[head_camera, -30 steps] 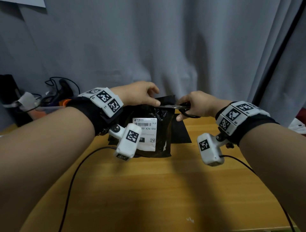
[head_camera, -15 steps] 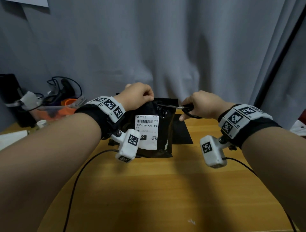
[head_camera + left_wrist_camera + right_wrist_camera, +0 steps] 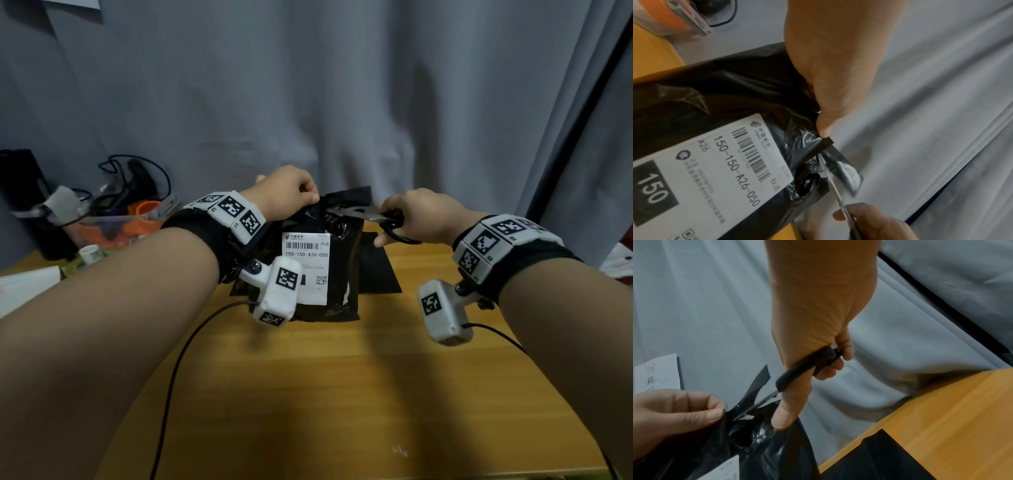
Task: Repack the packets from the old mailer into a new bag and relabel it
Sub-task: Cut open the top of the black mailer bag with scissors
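Observation:
The old mailer (image 3: 346, 270), a black plastic bag with a white shipping label (image 3: 306, 267), stands upright on the wooden table (image 3: 342, 394). My left hand (image 3: 310, 198) pinches its top edge near the left end. My right hand (image 3: 394, 228) grips black-handled scissors (image 3: 363, 214), whose blades are in the mailer's top, just right of the left fingers. In the left wrist view the blade (image 3: 835, 190) passes through the torn, crinkled plastic below my left thumb (image 3: 824, 128). A cut flap (image 3: 758, 386) sticks up in the right wrist view. A flat black bag (image 3: 380, 270) lies behind the mailer.
A clear container (image 3: 113, 226) with orange items, tangled cables (image 3: 137, 174) and a dark box (image 3: 24, 192) crowd the table's back left. White paper (image 3: 27, 287) lies at the left edge. A grey curtain (image 3: 342, 102) hangs close behind. Wrist-camera cables (image 3: 178, 370) trail over the table.
My left hand's pinch has shifted left along the mailer's top edge, and the scissors have followed it leftward into the plastic. The mailer stands a little more upright.

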{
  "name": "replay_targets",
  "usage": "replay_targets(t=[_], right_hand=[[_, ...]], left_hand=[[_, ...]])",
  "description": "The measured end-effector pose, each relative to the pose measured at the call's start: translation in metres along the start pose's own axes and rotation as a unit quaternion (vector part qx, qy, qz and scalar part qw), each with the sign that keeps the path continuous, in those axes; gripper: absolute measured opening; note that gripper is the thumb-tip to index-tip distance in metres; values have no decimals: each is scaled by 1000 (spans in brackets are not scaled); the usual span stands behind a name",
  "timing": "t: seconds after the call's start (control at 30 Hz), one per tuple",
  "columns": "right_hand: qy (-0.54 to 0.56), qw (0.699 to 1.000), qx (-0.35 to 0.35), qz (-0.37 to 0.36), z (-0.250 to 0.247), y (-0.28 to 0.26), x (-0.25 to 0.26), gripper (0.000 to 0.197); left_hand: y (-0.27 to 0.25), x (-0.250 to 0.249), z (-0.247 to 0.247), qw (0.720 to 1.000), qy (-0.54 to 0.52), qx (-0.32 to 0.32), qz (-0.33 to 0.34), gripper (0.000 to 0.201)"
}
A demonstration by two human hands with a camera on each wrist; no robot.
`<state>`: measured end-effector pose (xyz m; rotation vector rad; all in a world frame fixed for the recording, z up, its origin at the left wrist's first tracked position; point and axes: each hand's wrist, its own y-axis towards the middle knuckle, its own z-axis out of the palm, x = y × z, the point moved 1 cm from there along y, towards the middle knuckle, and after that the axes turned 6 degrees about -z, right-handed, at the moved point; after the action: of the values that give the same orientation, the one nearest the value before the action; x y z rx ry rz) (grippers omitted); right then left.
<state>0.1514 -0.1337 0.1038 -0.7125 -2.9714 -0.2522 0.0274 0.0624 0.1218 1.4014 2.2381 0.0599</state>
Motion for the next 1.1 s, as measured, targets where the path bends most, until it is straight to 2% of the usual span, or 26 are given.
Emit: replay_targets(t=[0.13,0.3,0.37,0.53,0.77,0.87,0.97,1.03,1.1], right_hand=[[45,998,18,28,-2,-1,-5,70],[91,995,28,30,-4,-2,-2,69],[85,995,35,26,-5,1,4,71],[36,999,39,9,-13,11,22,78],[-19,999,29,-7,-13,16,33,67],[-48,998,26,-18,-12,16,32,56],[-66,997,24,-26,-13,15,31,47],[-80,996,22,-33,-14,15,31,46],[-97,994,20,-45,-15,15,33,46]], left_hand=[[2,-5,0,1000,17,10,1,16],[1,-8,-1,1000,11,20,19,8],[0,-10,-3,999,-2,28,24,3],[0,-16,-11,998,10,37,54,8],[-1,-13,-9,997,5,19,75,8],[-2,-8,-12,997,-8,26,70,16],[-2,1,-20,994,73,58,56,29],[-3,8,-23,990,108,71,57,23],[-4,13,-25,992,83,74,61,18]])
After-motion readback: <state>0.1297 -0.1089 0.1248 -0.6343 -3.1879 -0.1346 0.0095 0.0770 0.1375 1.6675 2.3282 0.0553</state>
